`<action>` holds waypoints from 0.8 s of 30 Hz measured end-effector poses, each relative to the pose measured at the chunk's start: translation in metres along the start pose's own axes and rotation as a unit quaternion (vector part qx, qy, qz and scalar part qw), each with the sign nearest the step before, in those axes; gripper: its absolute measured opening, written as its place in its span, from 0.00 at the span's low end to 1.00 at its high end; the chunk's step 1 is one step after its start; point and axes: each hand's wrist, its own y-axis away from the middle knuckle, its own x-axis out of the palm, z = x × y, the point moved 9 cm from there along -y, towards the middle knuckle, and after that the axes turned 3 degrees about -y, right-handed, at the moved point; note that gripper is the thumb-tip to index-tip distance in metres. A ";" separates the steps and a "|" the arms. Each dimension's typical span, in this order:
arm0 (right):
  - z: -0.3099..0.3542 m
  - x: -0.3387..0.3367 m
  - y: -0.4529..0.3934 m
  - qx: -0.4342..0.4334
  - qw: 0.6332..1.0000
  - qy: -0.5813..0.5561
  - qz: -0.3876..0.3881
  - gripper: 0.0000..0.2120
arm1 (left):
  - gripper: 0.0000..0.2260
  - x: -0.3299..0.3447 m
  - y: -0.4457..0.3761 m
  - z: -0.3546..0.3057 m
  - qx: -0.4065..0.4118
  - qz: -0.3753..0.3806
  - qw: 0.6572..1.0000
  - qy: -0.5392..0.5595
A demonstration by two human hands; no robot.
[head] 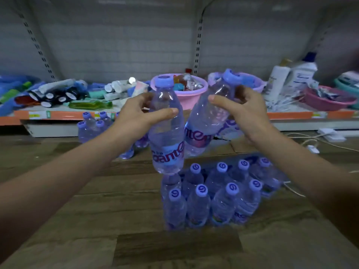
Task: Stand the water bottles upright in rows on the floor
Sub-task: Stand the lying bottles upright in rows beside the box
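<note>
Over on the left by the shelf base, a small bunch of bottles (93, 127) still waiting, not lined up as far as can be told (pretty blurry back there). In the middle, left hand (136, 113) wrapped around an upright bottle (167, 133) and right hand (244, 111) gripping a tilted bottle (207, 121), both held in the air above the floor (77, 210). Lower right, two neat rows (217, 195) already standing, so roughly partway done, with these two plus the far bunch left to place.
</note>
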 end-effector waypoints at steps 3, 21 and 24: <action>0.005 -0.074 0.011 -0.012 0.999 0.021 -0.046 0.18 | 0.17 0.068 0.001 -0.022 0.011 0.043 0.998 0.040; -0.172 -0.295 0.073 0.108 0.959 0.203 -0.163 0.19 | 0.17 0.341 0.002 -0.027 0.019 0.156 0.987 -0.027; -0.187 -0.294 0.072 0.120 0.960 0.207 -0.144 0.24 | 0.20 0.364 0.007 -0.002 0.003 0.181 0.982 -0.057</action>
